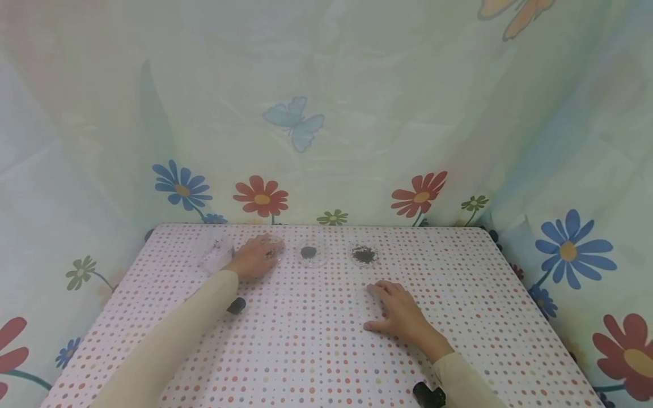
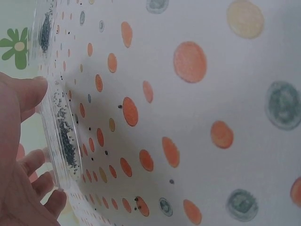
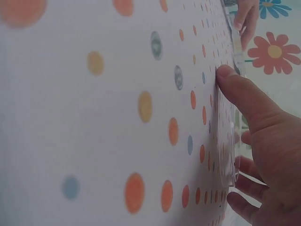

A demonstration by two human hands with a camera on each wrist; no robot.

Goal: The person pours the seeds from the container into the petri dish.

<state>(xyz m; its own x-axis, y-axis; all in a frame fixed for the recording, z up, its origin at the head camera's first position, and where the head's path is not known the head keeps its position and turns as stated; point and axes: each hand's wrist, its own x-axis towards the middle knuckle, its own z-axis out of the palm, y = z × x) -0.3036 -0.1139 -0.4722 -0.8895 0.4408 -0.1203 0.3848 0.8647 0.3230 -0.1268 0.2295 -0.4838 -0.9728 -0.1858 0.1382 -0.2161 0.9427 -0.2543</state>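
My left hand (image 1: 253, 258) is at the back left of the table, holding a round clear petri dish (image 2: 65, 136) by its rim. Black grains lie scattered in that dish, and the thumb and fingers sit at opposite sides. Nearer the front, my right hand (image 1: 400, 313) spans a clear petri dish (image 3: 227, 141) with thumb and fingers curled about its edge. No dark grains show inside this one. Along the back stand a dish with a small dark pile (image 1: 308, 253) and a dish with a wider spread of black grains (image 1: 364, 255).
Another clear dish (image 1: 216, 252) with a few dark bits is left of my left hand. The dotted tabletop (image 1: 306, 340) carries loose black grains near the left hand. A flower-printed curtain (image 1: 347, 141) closes off the back and sides.
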